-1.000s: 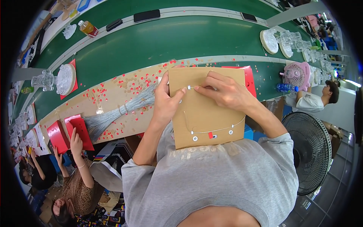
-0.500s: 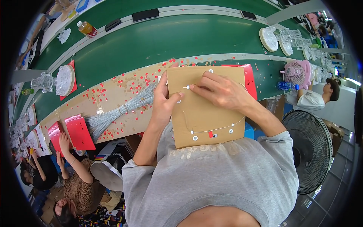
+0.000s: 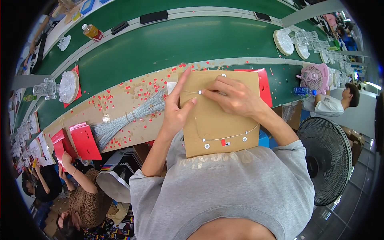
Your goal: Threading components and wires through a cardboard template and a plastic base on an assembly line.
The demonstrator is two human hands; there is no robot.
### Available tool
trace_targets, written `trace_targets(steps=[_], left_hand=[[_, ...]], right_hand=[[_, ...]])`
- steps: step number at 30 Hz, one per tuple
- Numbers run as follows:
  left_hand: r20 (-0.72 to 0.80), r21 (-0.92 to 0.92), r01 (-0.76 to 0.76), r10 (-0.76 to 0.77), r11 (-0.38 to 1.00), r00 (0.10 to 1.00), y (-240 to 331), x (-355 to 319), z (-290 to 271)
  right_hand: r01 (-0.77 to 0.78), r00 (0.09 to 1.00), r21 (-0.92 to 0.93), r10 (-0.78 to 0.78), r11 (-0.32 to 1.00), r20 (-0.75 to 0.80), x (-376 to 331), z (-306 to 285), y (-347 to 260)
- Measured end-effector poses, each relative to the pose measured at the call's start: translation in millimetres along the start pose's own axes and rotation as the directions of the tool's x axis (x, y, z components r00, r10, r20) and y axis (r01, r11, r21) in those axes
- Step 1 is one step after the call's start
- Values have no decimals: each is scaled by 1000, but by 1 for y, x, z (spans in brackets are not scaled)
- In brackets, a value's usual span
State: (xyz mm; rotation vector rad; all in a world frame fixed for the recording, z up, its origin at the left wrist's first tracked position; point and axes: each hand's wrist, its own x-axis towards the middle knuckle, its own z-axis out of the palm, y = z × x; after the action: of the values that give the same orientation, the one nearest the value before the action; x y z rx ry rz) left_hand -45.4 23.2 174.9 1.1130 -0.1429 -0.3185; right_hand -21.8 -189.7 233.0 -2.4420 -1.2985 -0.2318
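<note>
A brown cardboard panel [image 3: 224,116] leans against my grey shirt, its lower edge on my front. Near its upper left, my right hand [image 3: 232,96] pinches a small white wire clip [image 3: 200,92] with thumb and forefinger; a thin wire runs out from it to the left. My left hand [image 3: 176,110] is at the panel's left edge, forefinger stretched up and thumb spread over the face; its other fingers are partly hidden. Low on the panel, a thin pale wire [image 3: 236,136] runs past white ringed holes [image 3: 207,146] and a small red tab [image 3: 223,142].
Left of the panel lies a bundle of silvery wires [image 3: 116,120] among red and brown discs. Red sheets [image 3: 86,140] lie beside a co-worker [image 3: 86,188] at the left. A large black fan [image 3: 332,160] stands right; a small pink fan [image 3: 314,78] and blue bottle [image 3: 302,91] are beyond.
My left hand has loosened from the panel's edge, its forefinger now raised and straight. The wire end at the clip reaches further left. My right hand stays nearly in place.
</note>
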Motion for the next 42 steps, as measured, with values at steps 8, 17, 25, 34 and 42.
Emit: trace_targets(steps=[8, 17, 25, 34, 42], left_hand=[[38, 266, -89, 82, 960, 996, 4, 0, 5], [199, 931, -290, 359, 220, 912, 27, 7, 1], [393, 867, -481, 416, 130, 820, 30, 18, -4], [515, 792, -610, 502, 32, 695, 22, 28, 0], [418, 738, -668, 712, 96, 565, 7, 20, -13]], right_hand=[[-30, 997, -30, 28, 999, -78, 2, 5, -7], [-327, 901, -37, 300, 944, -313, -25, -12, -10], [-871, 182, 359, 899, 335, -399, -100, -7, -81], [-782, 100, 547, 925, 300, -366, -112, 10, -101], [-848, 305, 305, 870, 433, -387, -99, 5, -105]])
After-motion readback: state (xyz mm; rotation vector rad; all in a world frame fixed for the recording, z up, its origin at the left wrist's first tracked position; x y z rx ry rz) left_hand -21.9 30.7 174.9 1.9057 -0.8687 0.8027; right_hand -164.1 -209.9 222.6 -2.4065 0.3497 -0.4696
